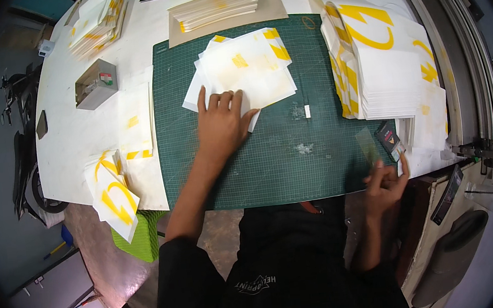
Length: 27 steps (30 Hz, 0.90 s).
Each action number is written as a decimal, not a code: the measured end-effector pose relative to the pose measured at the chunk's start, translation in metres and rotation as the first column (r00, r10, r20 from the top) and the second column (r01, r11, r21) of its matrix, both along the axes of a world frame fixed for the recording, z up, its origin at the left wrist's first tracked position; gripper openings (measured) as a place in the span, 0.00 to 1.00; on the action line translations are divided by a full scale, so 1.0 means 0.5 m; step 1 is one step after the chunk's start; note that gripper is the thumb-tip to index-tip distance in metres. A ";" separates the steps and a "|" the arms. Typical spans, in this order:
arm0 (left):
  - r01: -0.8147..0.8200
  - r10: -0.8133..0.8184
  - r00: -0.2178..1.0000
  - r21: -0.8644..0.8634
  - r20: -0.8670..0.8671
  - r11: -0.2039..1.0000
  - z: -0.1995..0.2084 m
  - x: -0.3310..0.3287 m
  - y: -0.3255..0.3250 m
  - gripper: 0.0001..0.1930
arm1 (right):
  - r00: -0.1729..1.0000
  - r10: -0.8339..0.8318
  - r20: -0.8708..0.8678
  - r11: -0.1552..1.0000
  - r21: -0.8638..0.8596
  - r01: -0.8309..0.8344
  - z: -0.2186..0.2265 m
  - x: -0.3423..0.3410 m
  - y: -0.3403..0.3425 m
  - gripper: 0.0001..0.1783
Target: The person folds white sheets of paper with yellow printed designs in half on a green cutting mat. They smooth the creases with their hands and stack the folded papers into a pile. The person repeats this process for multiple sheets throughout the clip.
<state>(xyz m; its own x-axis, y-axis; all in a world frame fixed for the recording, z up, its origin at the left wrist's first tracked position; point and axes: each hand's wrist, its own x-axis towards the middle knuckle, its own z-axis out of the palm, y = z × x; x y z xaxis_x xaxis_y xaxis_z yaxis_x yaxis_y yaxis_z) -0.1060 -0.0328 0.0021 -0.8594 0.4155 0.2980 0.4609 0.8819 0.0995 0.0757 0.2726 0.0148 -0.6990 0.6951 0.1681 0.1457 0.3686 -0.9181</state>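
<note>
My left hand [222, 120] lies with its fingers spread on the lower edge of a loose pile of white printed paper pieces [249, 66] with yellow marks. The pieces lie unevenly fanned on the green cutting mat [230, 173]. At the mat's lower right corner, my right hand [385, 187] pinches the lower end of a thin see-through strip [367, 143], which is slightly blurred. One finger of that hand stretches up close to a small dark box [388, 137]; whether it touches the box I cannot tell. A small white scrap [307, 111] lies on the mat.
A tall stack of white and yellow printed sheets [381, 61] stands at the right. More stacks [213, 4] sit at the far side and far left. A grey open box [96, 84] and folded printed pieces [112, 195] are on the left. Metal rails [457, 41] run along the right.
</note>
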 end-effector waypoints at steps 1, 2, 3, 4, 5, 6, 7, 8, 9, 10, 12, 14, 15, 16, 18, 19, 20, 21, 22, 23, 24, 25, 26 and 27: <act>0.009 -0.009 0.999 0.014 -0.040 1.000 -0.006 0.006 0.003 0.22 | 0.998 0.045 0.054 0.998 -0.043 -0.043 0.009 -0.004 -0.029 0.32; 0.002 -0.001 0.999 0.026 -0.036 1.000 -0.015 0.009 0.003 0.21 | 0.990 0.136 0.039 0.991 -0.014 -0.135 -0.001 -0.008 -0.048 0.32; -0.007 0.009 0.999 0.041 -0.031 0.999 -0.025 0.013 0.002 0.20 | 0.974 0.227 0.028 0.974 0.022 -0.227 -0.015 -0.010 -0.065 0.32; -0.018 0.020 0.999 0.057 -0.025 0.998 -0.030 0.017 0.003 0.20 | 0.948 0.318 0.020 0.946 0.058 -0.319 -0.022 -0.013 -0.080 0.31; -0.022 0.023 1.000 0.073 -0.012 0.997 -0.032 0.018 0.005 0.19 | 0.923 0.384 0.005 0.921 0.064 -0.384 -0.021 -0.015 -0.096 0.30; -0.037 0.037 0.999 0.088 0.002 0.995 -0.033 0.020 0.005 0.18 | 0.889 0.458 -0.008 0.887 0.071 -0.456 -0.017 -0.021 -0.116 0.29; -0.066 0.065 0.998 0.088 0.012 0.994 -0.027 0.023 -0.007 0.17 | 0.841 0.540 -0.033 0.840 0.066 -0.538 -0.016 -0.030 -0.136 0.28; -0.050 0.049 0.999 0.181 0.011 0.982 -0.026 0.028 -0.008 0.16 | 0.838 0.545 -0.028 0.835 0.107 -0.539 -0.019 -0.029 -0.142 0.27; -0.048 0.049 0.999 0.258 0.003 0.965 -0.025 0.033 -0.015 0.16 | 0.826 0.562 -0.035 0.822 0.137 -0.553 -0.026 -0.024 -0.149 0.25; -0.038 0.043 0.999 0.333 -0.010 0.942 -0.022 0.036 -0.026 0.15 | 0.818 0.574 -0.044 0.811 0.166 -0.560 -0.035 -0.020 -0.155 0.24; -0.060 0.085 0.996 0.473 -0.031 0.879 0.002 0.069 -0.055 0.13 | 0.816 0.578 -0.023 0.809 0.149 -0.569 -0.033 -0.013 -0.156 0.20; -0.079 0.067 0.997 0.682 0.044 0.727 0.054 0.117 -0.081 0.12 | 0.831 0.557 0.006 0.829 0.054 -0.556 -0.040 -0.006 -0.150 0.20; -0.109 0.021 0.993 0.798 0.120 0.592 0.102 0.154 -0.086 0.11 | 0.822 0.569 0.003 0.821 0.048 -0.569 -0.054 -0.007 -0.143 0.20; -0.145 -0.043 0.983 0.893 0.180 0.427 0.147 0.191 -0.088 0.11 | 0.816 0.578 0.008 0.814 0.052 -0.578 -0.072 -0.006 -0.135 0.20; 0.186 -0.164 0.974 0.963 -0.155 0.193 0.245 0.238 -0.089 0.12 | 0.812 0.583 0.035 0.810 0.057 -0.584 -0.080 -0.007 -0.126 0.18; 0.312 -0.164 0.938 0.950 -0.305 0.022 0.287 0.261 -0.065 0.08 | 0.802 0.595 0.052 0.801 0.050 -0.597 -0.074 -0.014 -0.130 0.18; 0.367 -0.168 0.912 0.927 -0.374 -0.071 0.316 0.275 -0.050 0.06 | 0.800 0.596 0.067 0.799 0.048 -0.599 -0.072 -0.019 -0.136 0.17; 0.416 -0.181 0.878 0.894 -0.442 -0.167 0.348 0.283 -0.034 0.04 | 0.809 0.585 0.067 0.808 0.048 -0.588 -0.073 -0.022 -0.142 0.17; 0.395 -0.201 0.883 0.904 -0.423 -0.164 0.384 0.294 -0.021 0.03 | 0.804 0.591 0.067 0.804 0.037 -0.594 -0.070 -0.025 -0.147 0.17; 0.374 -0.224 0.887 0.913 -0.403 -0.163 0.415 0.302 -0.011 0.03 | 0.802 0.594 0.069 0.802 0.027 -0.597 -0.069 -0.027 -0.153 0.17; 0.365 -0.235 0.888 0.917 -0.395 -0.160 0.432 0.318 -0.001 0.04 | 0.778 0.625 0.062 0.777 0.052 -0.628 -0.076 -0.029 -0.155 0.16; 0.385 -0.244 0.874 0.905 -0.421 -0.183 0.431 0.321 0.001 0.05 | 0.771 0.634 0.060 0.765 0.092 -0.637 -0.082 -0.031 -0.155 0.16; 0.402 -0.251 0.859 0.892 -0.446 -0.207 0.429 0.325 0.002 0.05 | 0.764 0.643 0.060 0.753 0.132 -0.644 -0.086 -0.033 -0.154 0.16; 0.439 -0.238 0.843 0.872 -0.483 -0.215 0.423 0.328 0.006 0.05 | 0.759 0.651 0.027 0.749 0.138 -0.648 -0.089 -0.032 -0.159 0.16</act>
